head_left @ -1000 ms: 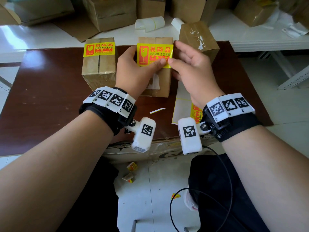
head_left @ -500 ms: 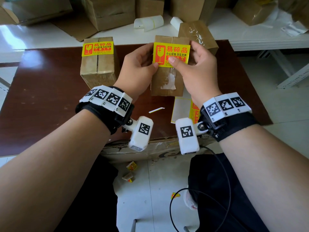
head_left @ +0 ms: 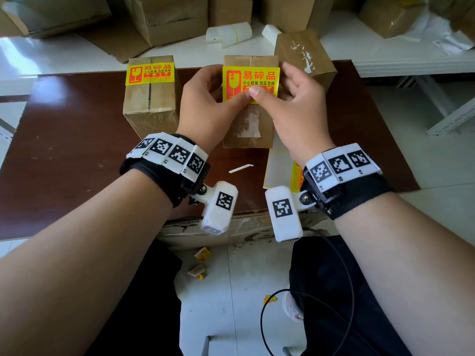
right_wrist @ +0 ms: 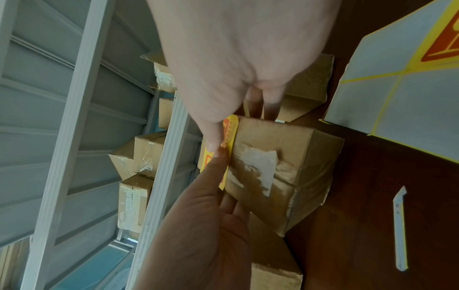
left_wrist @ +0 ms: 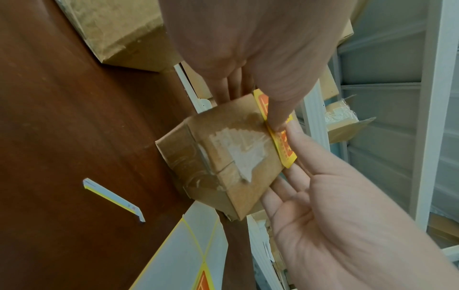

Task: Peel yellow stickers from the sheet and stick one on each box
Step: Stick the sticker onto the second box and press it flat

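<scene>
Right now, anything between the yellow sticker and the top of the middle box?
Nothing visible. The yellow sticker already lies on the middle box top, its near edge overhanging the front. Left hand and right hand press that edge with their thumbs.

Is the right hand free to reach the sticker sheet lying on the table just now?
Probably not straight away. The right hand and left hand are both pressing a yellow sticker onto the middle box. The sticker sheet lies just under the right wrist with nothing on it, so once the hand lets go it looks easy.
</scene>
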